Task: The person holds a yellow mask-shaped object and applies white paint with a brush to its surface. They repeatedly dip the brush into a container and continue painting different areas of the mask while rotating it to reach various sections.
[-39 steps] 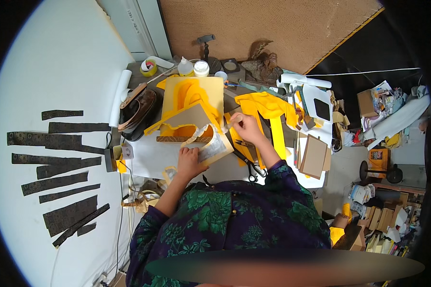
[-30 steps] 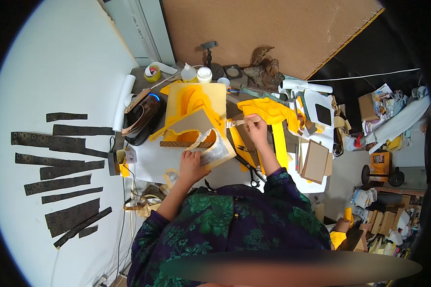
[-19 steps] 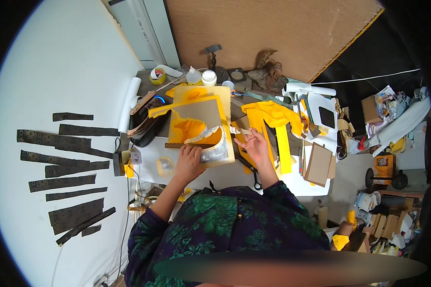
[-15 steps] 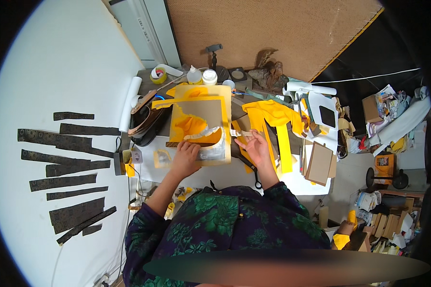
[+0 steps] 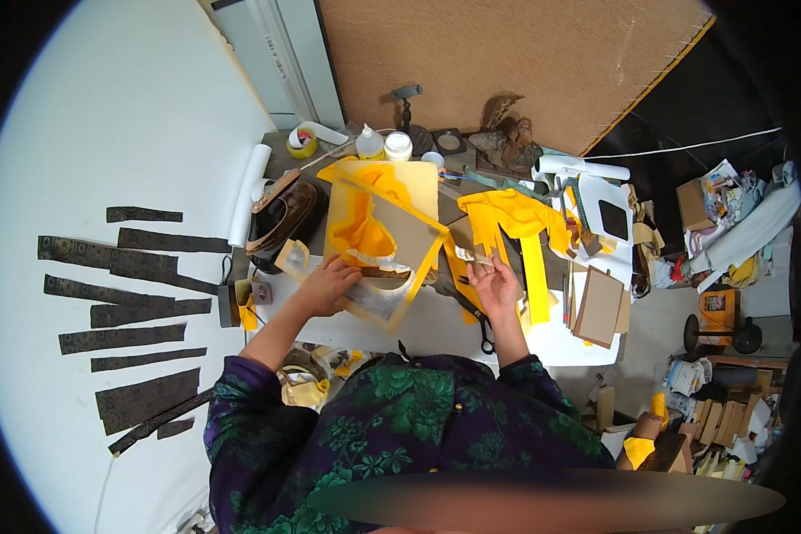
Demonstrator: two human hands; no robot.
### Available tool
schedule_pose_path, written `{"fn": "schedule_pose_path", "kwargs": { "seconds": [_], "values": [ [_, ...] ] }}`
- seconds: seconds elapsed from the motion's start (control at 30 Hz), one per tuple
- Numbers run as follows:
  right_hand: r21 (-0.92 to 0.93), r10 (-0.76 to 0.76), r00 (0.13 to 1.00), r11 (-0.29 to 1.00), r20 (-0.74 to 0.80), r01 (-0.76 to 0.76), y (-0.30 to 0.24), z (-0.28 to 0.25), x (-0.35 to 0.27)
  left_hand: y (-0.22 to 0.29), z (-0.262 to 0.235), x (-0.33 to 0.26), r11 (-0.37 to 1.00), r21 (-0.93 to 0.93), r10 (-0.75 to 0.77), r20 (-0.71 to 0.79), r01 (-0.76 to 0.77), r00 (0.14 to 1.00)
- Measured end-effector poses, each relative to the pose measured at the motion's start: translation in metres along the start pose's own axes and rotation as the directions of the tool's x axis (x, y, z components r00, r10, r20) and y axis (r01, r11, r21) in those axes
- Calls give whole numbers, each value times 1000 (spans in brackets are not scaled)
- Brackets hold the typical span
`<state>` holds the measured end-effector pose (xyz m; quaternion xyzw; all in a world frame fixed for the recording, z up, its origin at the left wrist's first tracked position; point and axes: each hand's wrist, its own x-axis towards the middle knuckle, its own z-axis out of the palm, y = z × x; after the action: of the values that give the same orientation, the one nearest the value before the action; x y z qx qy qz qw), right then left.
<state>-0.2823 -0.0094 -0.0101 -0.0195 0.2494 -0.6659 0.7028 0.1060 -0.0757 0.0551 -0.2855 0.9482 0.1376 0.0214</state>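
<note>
Yellow-edged board (image 5: 411,233), cut-out through it: in head view, lies between your hands, lower band slanting down toward right; long axis hard to tell. Your left hand (image 5: 327,285) nearer, fingers loosely bent on board's lower-left edge; thumb's grip underneath, cannot tell. Your right hand (image 5: 498,287), palm half open, pinches slim pale tool (image 5: 477,258) just right of board, apart. Black scissors (image 5: 481,320) lower right of board; iron (image 5: 295,215) left.
</note>
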Motion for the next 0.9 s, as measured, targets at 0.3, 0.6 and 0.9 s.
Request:
{"fn": "schedule_pose_path", "kwargs": {
  "seconds": [0.3, 0.6, 0.9],
  "values": [
    [20, -2, 997, 1000, 74, 1, 11, -4, 6, -16, 6, -7, 993, 114, -56, 189, 35, 980],
    [-155, -87, 996, 984, 6, 87, 9, 52, 49, -11, 22, -22, 990, 84, -109, -26, 111, 994],
    [-750, -472, 853, 476, 222, 459, 16, 99, 164, 44, 60, -92, 520, -691, -851, -366, 503, 377]
  ]
}}
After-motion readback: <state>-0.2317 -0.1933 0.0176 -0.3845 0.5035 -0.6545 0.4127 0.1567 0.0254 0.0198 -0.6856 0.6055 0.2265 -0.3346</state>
